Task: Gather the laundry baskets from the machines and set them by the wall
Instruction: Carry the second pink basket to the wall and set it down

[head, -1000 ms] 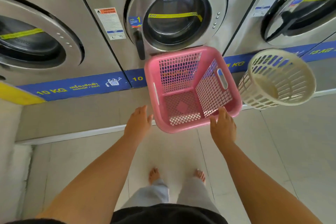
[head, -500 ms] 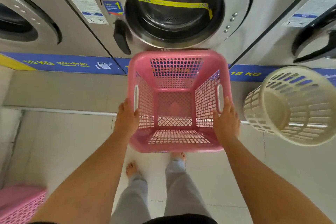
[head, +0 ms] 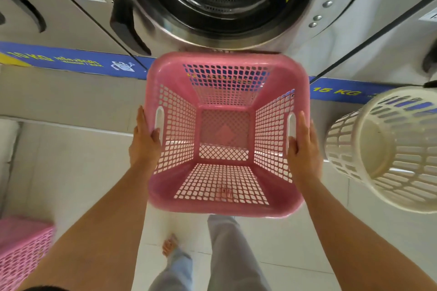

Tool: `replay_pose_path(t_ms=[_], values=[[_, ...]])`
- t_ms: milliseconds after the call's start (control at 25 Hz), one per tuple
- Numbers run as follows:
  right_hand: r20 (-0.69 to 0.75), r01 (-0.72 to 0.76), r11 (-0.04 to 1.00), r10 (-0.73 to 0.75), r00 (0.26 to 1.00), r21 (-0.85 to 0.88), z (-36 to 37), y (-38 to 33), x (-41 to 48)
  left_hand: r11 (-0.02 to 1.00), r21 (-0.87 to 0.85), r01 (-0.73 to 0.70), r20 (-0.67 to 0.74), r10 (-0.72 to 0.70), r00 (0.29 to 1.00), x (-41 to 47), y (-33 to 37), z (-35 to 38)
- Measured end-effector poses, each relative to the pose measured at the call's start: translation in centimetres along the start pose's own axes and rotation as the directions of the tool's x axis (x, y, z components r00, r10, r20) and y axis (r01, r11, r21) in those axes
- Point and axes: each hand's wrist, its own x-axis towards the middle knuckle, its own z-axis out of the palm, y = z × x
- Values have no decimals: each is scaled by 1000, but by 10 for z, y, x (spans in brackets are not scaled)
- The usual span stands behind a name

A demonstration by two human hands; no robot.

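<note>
An empty pink square laundry basket (head: pixel 224 186) with lattice walls and two slot handles hangs in front of the middle washing machine (head: pixel 220 4). My left hand (head: pixel 144 144) presses its left wall by the handle slot. On the opposite wall my right hand (head: pixel 302 146) presses beside the other slot, so the basket is held between both palms. A cream round basket (head: pixel 390 149) lies tilted on its side to the right, by the machines' base. Part of a second pink basket (head: pixel 21 250) shows at the lower left edge.
A row of steel front-loading machines fills the top, with a blue label strip (head: pixel 71 61) along their base and a grey plinth below. The floor (head: pixel 78 172) is pale tile. My legs and bare feet (head: pixel 169 244) are below the held basket.
Both hands went from reaching toward the pink basket to gripping its two sides. The basket now faces straight up at me and sits closer, and the view has tilted further down.
</note>
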Motion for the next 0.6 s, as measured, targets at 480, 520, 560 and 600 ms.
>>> replay_pose_path(t_ms=[480, 520, 560, 600], values=[[119, 84, 996, -80, 990, -27, -19, -54, -71, 997, -25, -68, -54, 66, 996, -87, -80, -71], [128, 114, 993, -111, 985, -16, -19, -65, -82, 998, -32, -48, -74, 45, 996, -98, -97, -81], [140, 140, 990, -138, 981, -4, -18, -78, -92, 999, -41, -28, -99, 24, 995, -109, -113, -90], [153, 167, 986, -165, 974, 5, -16, -93, -105, 998, -56, -5, -128, -2, 992, -120, -132, -100]])
